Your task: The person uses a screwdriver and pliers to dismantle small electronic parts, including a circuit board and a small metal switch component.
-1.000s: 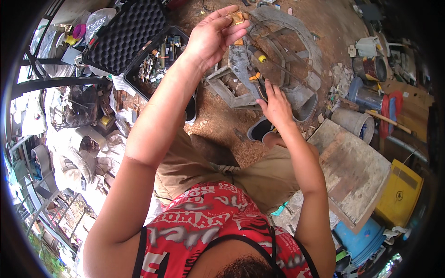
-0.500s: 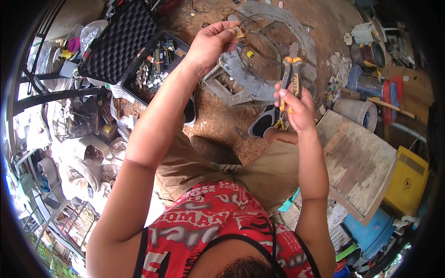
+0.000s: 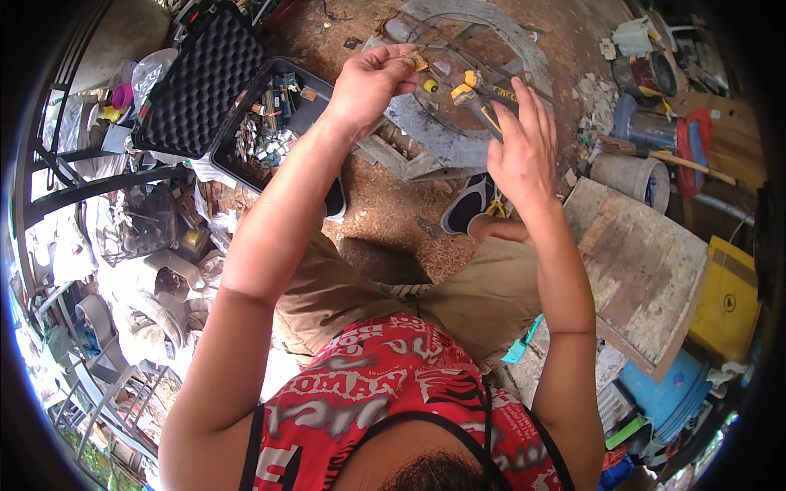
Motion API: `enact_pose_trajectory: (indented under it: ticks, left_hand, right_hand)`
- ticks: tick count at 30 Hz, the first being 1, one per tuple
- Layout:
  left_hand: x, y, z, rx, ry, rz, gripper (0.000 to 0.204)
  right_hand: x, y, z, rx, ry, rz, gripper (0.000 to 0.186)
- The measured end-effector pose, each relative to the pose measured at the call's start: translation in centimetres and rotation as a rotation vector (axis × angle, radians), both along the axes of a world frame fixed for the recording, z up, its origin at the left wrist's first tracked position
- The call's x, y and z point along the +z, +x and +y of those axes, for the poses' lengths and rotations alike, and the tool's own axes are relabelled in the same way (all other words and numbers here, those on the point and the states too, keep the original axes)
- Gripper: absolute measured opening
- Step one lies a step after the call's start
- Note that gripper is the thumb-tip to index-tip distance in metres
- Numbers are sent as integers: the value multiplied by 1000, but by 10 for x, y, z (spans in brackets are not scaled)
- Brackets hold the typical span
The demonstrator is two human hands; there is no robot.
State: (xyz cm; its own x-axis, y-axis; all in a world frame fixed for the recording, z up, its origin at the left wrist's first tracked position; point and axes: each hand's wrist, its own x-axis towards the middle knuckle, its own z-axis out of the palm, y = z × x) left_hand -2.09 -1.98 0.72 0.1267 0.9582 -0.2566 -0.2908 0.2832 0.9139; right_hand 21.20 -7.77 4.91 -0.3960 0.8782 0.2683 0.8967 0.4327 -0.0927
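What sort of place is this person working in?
Probably a makeshift salvage or repair workspace: pliers in the right hand, an open black case of small electronic-looking scraps, and a grimy bucket at right.

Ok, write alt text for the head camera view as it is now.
A person pinches a small gold-coloured piece in the left grip and holds black-and-yellow pliers in the right grip. Ahead lies a grey ring-shaped frame; to the left, an open, foam-lidded black case holds small mixed parts.
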Motion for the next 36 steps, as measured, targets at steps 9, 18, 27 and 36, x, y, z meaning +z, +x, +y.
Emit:
enact_pose_trajectory:
  ticks: [9, 18, 27, 36]
  left_hand:
    - [-6, 7, -3, 17, 32, -22, 32]
    - [-5, 1, -4, -44, 9, 60, 28]
    - [8, -30, 3, -609, -28, 176, 35]
    - [9, -27, 3, -706, 13, 179, 43]
  right_hand:
    - [-7, -10, 2, -43, -13, -1, 42]
    - [-3, -7, 10, -41, -35, -38, 18]
    - [32, 34, 46, 25, -948, 224, 16]
    - [28, 51, 62, 199, -1187, 353, 26]
